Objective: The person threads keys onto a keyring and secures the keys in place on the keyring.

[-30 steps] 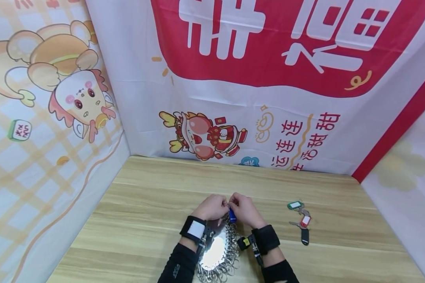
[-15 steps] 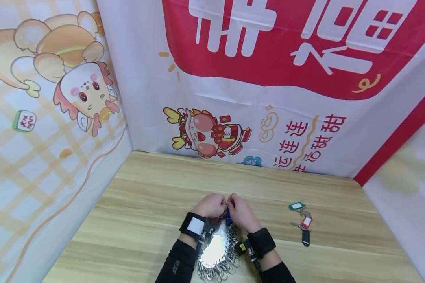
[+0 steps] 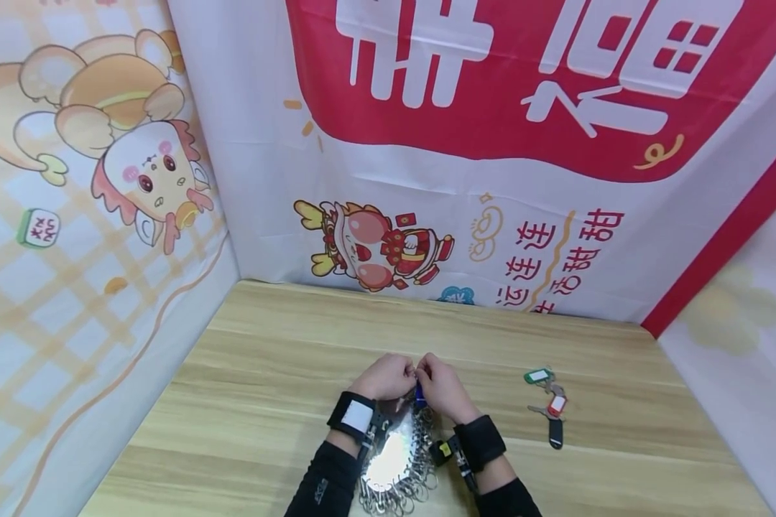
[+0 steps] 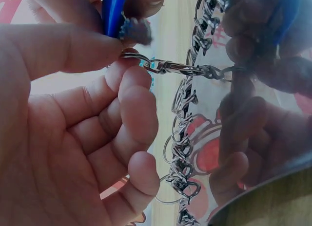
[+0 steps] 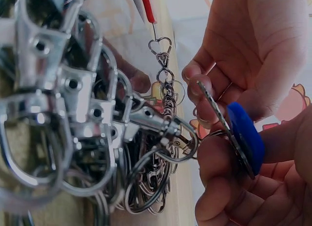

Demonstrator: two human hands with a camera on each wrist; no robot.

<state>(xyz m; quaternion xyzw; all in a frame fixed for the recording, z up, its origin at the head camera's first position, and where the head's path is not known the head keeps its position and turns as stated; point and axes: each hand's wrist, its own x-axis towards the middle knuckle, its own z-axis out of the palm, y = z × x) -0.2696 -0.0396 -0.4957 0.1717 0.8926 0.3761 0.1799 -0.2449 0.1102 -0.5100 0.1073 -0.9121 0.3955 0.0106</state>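
In the head view my left hand (image 3: 386,378) and right hand (image 3: 441,388) meet over a shiny metal stand edged with hanging clasps and rings (image 3: 423,459). My left thumb and forefinger pinch a split ring (image 4: 131,55), seen in the left wrist view. It joins a swivel clasp (image 4: 178,67) fixed to the stand's edge. My right hand holds a blue key tag (image 5: 246,133) with a toothed metal key (image 5: 222,116) against it, close to that ring. Fingers hide where key and ring meet, so I cannot tell whether the key is threaded.
Right of the hands on the wooden table (image 3: 265,345) lie keys with a green tag (image 3: 538,375), a red tag (image 3: 557,405) and a black tag (image 3: 555,434). A printed cloth (image 3: 265,179) hangs behind. A red item (image 5: 147,7) hangs along the stand's row of clasps.
The blue tag tilts and shifts slightly between the fingers, and the right wrist drops a little. Both hands otherwise stay in place; the camera view sways slightly.
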